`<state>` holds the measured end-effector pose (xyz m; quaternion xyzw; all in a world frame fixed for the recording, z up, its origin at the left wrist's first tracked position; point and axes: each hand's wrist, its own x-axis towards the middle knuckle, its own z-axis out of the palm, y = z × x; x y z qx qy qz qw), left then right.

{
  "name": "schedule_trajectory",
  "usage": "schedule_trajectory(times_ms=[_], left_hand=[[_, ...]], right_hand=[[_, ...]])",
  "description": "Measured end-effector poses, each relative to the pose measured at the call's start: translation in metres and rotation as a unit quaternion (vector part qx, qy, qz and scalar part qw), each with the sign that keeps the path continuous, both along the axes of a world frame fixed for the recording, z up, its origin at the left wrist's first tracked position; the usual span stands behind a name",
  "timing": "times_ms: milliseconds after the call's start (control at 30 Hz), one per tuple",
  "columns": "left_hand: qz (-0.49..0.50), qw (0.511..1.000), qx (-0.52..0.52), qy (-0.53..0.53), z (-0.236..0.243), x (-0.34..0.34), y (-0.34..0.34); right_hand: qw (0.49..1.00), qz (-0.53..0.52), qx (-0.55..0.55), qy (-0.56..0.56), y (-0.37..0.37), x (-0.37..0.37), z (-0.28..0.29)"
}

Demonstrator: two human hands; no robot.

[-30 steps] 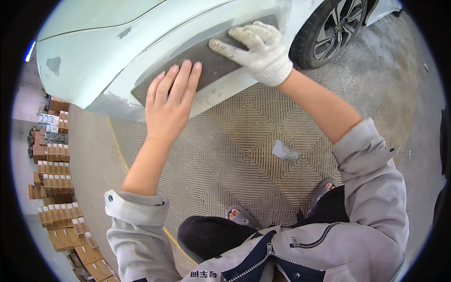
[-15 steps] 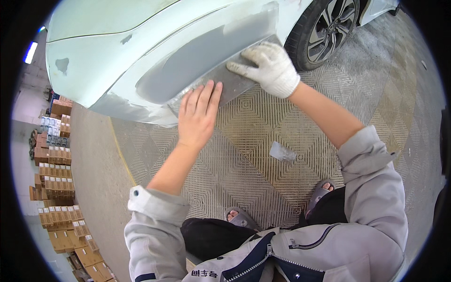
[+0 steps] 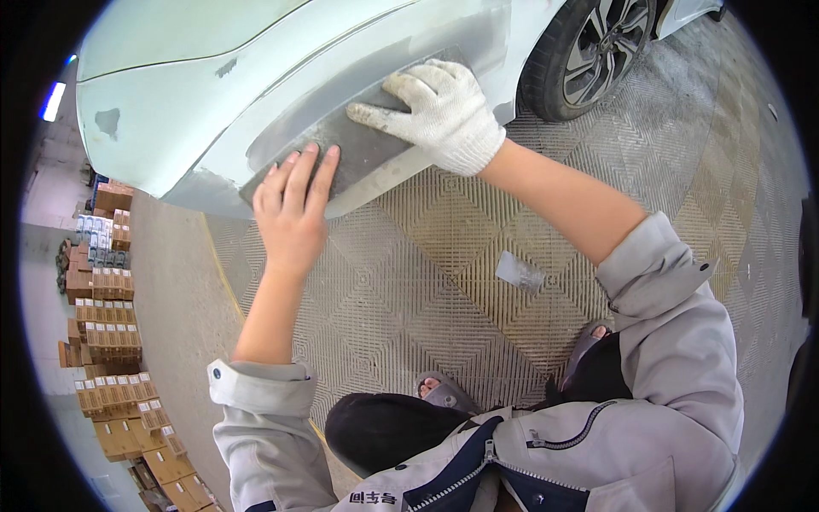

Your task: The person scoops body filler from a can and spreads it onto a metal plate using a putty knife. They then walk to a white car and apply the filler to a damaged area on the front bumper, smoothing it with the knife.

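Observation:
Both my hands are on a long, flat dark-grey board (image 3: 362, 155), thin and slightly flexed, lying along the lower side of a pale car body (image 3: 196, 111). My left hand (image 3: 293, 209), bare, has its fingers stretched over the left end; its thumb is hidden. A dusty white knit glove covers my right hand (image 3: 444, 115), which grips the board nearer its right end with thumb and fingers spread across it. Beneath and around the board runs a smooth grey patch (image 3: 294, 128) on the panel. Whether the board's underside is abrasive or a bare blade, I cannot tell.
A car wheel (image 3: 589, 60) stands at the upper right. On the ribbed floor grating (image 3: 401, 324) lies a small clear-and-white piece of plastic (image 3: 519, 271). Several stacked cardboard boxes (image 3: 111, 392) line the far left. My sandalled feet (image 3: 444, 392) are below.
Both hands and the board have slid left along the panel. The board now covers more of the grey patch, and pale panel shows below its lower edge.

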<state>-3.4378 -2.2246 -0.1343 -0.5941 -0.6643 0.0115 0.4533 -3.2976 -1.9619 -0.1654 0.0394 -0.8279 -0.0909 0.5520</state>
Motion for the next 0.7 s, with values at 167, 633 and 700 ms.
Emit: schedule_trajectory(times_ms=[167, 633, 700], left_hand=[[0.01, 1.0, 0.019, 0.007, -0.069, -0.009, 0.003], [-0.021, 0.998, -0.049, -0.015, 0.033, 0.07, 0.098], [-0.021, 0.999, -0.046, -0.004, 0.048, 0.065, 0.109]], right_hand=[[0.999, 0.032, 0.009, -0.024, 0.007, -0.002, -0.04], [0.998, -0.056, 0.0, -0.002, 0.092, 0.06, 0.009], [0.997, -0.077, 0.004, 0.014, 0.1, 0.052, 0.014]])
